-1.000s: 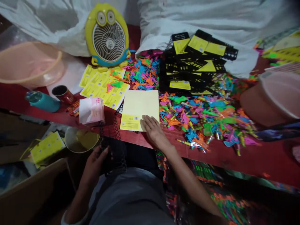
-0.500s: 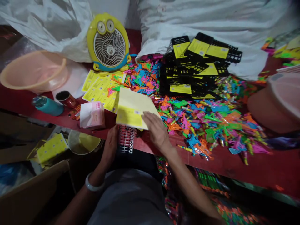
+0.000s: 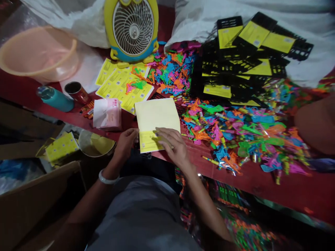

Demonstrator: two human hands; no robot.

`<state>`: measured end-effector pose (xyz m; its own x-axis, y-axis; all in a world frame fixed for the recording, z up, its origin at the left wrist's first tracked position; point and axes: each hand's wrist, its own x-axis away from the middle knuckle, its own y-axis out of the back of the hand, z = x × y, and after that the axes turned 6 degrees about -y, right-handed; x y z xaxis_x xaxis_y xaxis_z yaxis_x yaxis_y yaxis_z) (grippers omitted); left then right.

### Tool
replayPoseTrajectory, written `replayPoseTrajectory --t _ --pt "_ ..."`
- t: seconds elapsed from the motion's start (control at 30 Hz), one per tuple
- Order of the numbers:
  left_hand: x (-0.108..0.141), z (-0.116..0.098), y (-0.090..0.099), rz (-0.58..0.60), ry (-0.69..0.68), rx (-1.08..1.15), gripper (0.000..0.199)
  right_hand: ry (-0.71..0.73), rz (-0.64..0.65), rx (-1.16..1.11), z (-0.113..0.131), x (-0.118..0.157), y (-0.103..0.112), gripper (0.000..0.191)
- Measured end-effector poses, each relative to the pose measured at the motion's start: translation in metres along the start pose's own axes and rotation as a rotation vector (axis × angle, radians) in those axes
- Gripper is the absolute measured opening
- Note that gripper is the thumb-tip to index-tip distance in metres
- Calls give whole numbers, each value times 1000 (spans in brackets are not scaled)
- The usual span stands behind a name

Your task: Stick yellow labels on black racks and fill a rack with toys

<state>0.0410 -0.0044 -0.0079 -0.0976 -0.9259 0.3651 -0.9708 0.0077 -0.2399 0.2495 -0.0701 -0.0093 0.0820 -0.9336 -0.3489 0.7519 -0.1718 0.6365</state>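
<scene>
A pale yellow card sheet point(image 3: 157, 115) lies at the near edge of the red table point(image 3: 248, 177). My right hand point(image 3: 171, 146) presses flat on its lower right part, fingers spread. My left hand point(image 3: 127, 141) grips the sheet's lower left corner at the table's edge; a white bangle is on that wrist. Whatever lies under the sheet is hidden. To the right spreads a heap of small colourful plastic toys point(image 3: 235, 129). Behind it stands a pile of black plastic grid cards with yellow labels point(image 3: 243, 59).
A yellow fan point(image 3: 132, 29) stands at the back, with yellow label sheets point(image 3: 120, 85) before it. A pink basin point(image 3: 36, 52), teal bottle point(image 3: 54, 98), red can point(image 3: 75, 92) and pink tissue pack point(image 3: 107, 113) sit left. A bowl point(image 3: 95, 146) and cardboard box point(image 3: 36, 195) are below the table.
My left hand rose from my lap to the table's edge and took the sheet's corner. The sheet was lifted over a black grid piece and now lies flat. The camera moved closer.
</scene>
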Motion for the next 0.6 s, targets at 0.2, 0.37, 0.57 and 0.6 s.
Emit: replayPoseTrajectory --t 0.2,0.37,0.57,0.6 --pt "8 -7 -5 38 -7 -9 34 59 -59 -42 6 -40 -46 19" --pt "9 -7 -6 23 51 1 37 149 -72 98 6 -35 -54 20" --pt "7 -8 -12 15 93 14 42 190 -28 131 3 -25 -56 25" --pt "7 -8 -12 14 89 9 42 191 -31 108 3 -24 -56 25"
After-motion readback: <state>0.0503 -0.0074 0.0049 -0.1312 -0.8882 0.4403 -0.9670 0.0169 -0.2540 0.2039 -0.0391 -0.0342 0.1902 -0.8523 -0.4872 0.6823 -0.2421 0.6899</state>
